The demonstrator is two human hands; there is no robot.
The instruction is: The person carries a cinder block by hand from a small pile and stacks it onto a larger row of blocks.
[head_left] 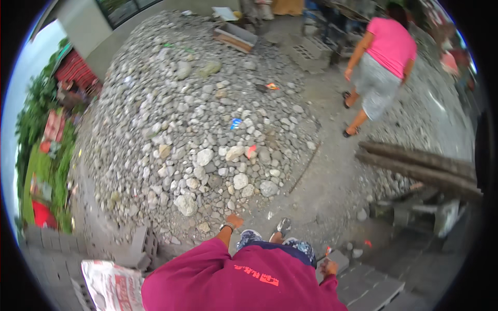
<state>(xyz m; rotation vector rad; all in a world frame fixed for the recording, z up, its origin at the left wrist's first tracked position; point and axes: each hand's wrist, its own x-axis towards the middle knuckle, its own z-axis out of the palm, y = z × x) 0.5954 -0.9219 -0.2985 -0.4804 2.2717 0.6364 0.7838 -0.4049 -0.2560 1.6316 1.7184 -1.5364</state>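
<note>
My left hand (235, 221), with a band round its wrist, hangs low in front of me near the edge of a large heap of grey stones (171, 124). Its fingers look loosely stretched, and I see nothing in them. On my right side, my right hand (328, 267) is held low with curled fingers, beside a stack of grey concrete blocks (363, 285). A small orange-red bit shows just above that hand; whether the fingers hold it I cannot tell.
Another person in a pink shirt (391, 41) walks at the right, facing away. Long wooden beams (420, 163) jut in from the right. A thin stick (306, 168) lies beside the heap. Hollow blocks (311, 53) stand farther off; a white sack (111, 285) is at lower left.
</note>
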